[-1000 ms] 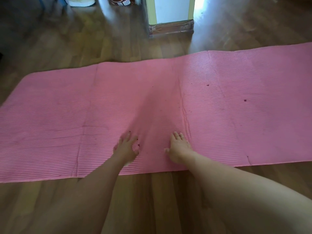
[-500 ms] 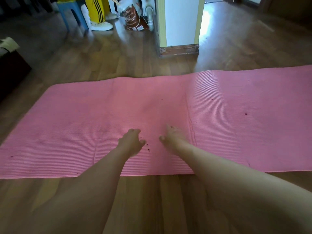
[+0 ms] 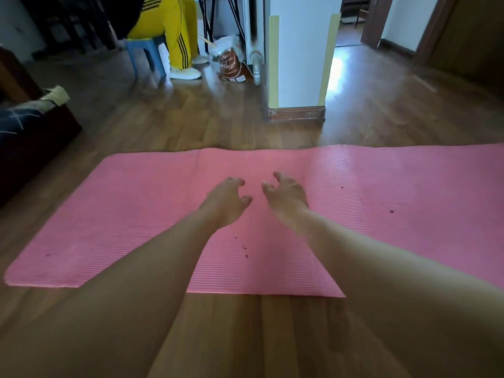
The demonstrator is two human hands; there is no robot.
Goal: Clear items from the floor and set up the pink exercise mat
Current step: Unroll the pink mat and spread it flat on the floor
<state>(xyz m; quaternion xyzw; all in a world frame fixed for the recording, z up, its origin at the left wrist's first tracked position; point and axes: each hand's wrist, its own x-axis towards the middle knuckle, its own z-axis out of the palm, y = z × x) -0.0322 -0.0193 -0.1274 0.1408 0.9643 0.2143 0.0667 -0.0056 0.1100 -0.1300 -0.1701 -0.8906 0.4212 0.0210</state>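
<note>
The mat is rolled out flat across the floor, long side facing me, and the right end runs out of frame. There are a couple of faint fold lines across it and some dark specks near the middle, but no curled corners that I can see.

What changed: a second ago both hands were pressed flat on the mat close to the near edge, smoothing it down. Now they've come up off that spot and sit further out over the middle, and the view has tipped up so I get more of the room. To me that reads as the flattening being done and the mat being basically set.

Left hand: grip half open, fingers loosely hooked, nothing in it. Right hand: same deal, fingers spread and bent, empty. They're just beside each other. I can't tell if the fingertips touch the mat or hover over it.

Further out, well apart from the mat, are a pillar, a brown bag next to it, a blue stool and a white shoe.
</note>
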